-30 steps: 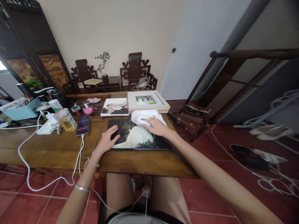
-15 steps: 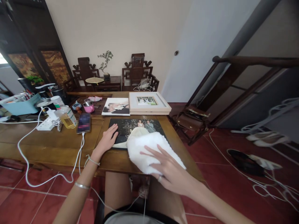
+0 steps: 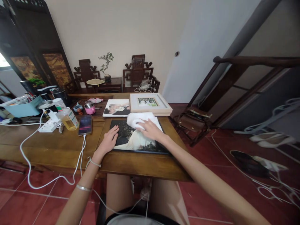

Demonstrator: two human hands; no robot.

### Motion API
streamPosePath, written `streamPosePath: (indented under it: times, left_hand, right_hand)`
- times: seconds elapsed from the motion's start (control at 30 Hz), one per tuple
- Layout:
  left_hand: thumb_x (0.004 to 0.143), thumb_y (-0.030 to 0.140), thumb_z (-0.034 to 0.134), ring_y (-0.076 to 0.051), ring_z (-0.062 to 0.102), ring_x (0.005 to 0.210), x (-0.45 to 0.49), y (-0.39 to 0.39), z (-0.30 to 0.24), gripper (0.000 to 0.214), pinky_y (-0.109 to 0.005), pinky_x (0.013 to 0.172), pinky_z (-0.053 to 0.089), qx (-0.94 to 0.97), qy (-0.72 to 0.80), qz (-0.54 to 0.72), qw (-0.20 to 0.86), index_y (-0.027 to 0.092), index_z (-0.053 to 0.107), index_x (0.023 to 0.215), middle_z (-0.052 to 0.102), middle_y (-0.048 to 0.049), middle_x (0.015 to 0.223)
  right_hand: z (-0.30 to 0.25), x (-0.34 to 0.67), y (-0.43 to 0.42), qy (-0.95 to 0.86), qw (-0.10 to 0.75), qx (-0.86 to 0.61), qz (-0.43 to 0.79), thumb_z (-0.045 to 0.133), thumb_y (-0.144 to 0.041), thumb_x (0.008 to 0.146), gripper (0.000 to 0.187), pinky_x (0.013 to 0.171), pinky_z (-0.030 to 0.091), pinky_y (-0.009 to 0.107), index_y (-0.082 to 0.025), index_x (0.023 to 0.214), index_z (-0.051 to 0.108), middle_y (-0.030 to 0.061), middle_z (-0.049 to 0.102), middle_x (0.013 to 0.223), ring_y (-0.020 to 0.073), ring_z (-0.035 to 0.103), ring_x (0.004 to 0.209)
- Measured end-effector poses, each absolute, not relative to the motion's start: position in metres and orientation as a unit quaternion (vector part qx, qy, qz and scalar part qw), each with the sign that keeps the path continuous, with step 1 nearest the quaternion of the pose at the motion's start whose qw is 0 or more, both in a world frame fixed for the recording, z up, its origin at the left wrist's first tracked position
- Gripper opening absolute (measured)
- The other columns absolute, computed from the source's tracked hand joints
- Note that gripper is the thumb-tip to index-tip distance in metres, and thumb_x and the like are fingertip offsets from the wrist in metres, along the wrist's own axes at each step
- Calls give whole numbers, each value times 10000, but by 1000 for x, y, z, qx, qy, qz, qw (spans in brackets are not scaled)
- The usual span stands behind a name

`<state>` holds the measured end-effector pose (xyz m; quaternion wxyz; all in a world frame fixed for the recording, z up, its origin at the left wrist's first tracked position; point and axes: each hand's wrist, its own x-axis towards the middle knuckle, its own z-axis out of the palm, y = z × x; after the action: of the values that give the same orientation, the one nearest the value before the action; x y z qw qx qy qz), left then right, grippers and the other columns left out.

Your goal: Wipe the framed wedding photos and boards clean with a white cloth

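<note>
A dark photo print (image 3: 131, 142) lies flat on the wooden table (image 3: 58, 147) in front of me. My left hand (image 3: 108, 142) rests flat on its left edge, fingers stretched out. My right hand (image 3: 150, 130) presses a white folded cloth (image 3: 140, 118) onto the far part of the print, fingers spread over the cloth. Just beyond the cloth sits a framed photo (image 3: 150, 103) with a pale frame, and a second print (image 3: 117, 107) lies to its left.
A phone (image 3: 84, 125) on a white cable lies left of the print, beside a bottle of yellow liquid (image 3: 67, 118), a power strip (image 3: 48, 125) and a pink cup (image 3: 89, 108). Carved chairs (image 3: 138, 73) stand behind the table. Cables and shoes lie on the red tile floor at right.
My right hand swept the cloth from the print's far end toward me to its near edge, then back to the far end. My left hand stayed on the print's left edge.
</note>
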<state>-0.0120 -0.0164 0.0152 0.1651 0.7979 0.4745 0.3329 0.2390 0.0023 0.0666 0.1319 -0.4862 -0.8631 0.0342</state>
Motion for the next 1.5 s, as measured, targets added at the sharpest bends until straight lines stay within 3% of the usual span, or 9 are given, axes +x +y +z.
streamPosePath:
  times: [0.13,0.37,0.53,0.8,0.97,1.13,1.23,1.37,1.5]
  left_hand:
    - [919,268,346,-204,384,1336,-12,-16,13,412,-448,1124,285,790,476,347,170,162,543,1265,474,-103,1400]
    - [908,237,346,-203,366,1347,-11,-17,13,425,-435,1133,266,790,481,339,174,144,530,1278,462,-111,1409]
    - [913,244,331,-220,360,1350,-12,-15,12,435,-471,1122,275,792,486,328,171,118,524,1281,447,-127,1417]
    - [907,247,349,-216,380,1339,-14,-13,11,415,-477,1118,284,794,475,339,171,169,543,1266,473,-101,1401]
    - [897,239,372,-211,392,1331,-14,-13,11,406,-467,1120,289,790,475,350,166,190,547,1260,489,-89,1390]
    - [897,238,364,-214,397,1328,-12,-16,14,415,-440,1127,289,791,474,348,168,138,553,1253,485,-119,1389]
    - [899,243,356,-206,392,1331,-12,-17,15,422,-422,1130,288,795,476,339,162,125,550,1255,481,-122,1391]
    - [901,249,359,-216,391,1332,-12,-16,13,417,-450,1122,294,793,476,342,164,131,553,1251,481,-124,1390]
    - [898,240,371,-217,398,1328,-12,-15,11,403,-476,1113,299,787,478,350,170,174,558,1248,487,-99,1389]
  right_hand:
    - [61,234,-44,-874,143,-464,26,433,-268,919,343,1063,227,562,-160,1198,600,183,493,1357,301,384,1306]
    - [62,236,-145,-906,151,-391,63,500,-171,820,293,1095,196,569,-239,1049,670,71,529,1348,270,304,1356]
    - [61,237,-99,-886,147,-438,37,468,-263,885,308,1080,246,532,-213,1124,655,150,518,1343,270,435,1275]
    - [65,210,17,-856,128,-501,1,376,-349,951,385,1037,276,519,-192,1247,567,159,495,1362,283,411,1283]
    - [66,204,-19,-878,124,-463,-3,417,-282,925,350,1045,233,559,-171,1207,593,163,579,1261,293,330,1330]
    - [67,214,-102,-906,126,-403,46,463,-220,872,306,1070,186,606,-224,1119,644,77,498,1377,312,278,1358]
    - [69,223,-130,-911,126,-388,65,495,-206,840,298,1083,195,589,-229,1087,660,80,542,1333,299,304,1351]
    - [66,234,-113,-891,140,-428,51,476,-231,868,308,1085,244,526,-211,1117,657,137,571,1287,274,411,1292]
    - [62,235,-54,-852,133,-507,4,413,-302,920,357,1061,255,536,-185,1193,612,178,508,1344,294,404,1293]
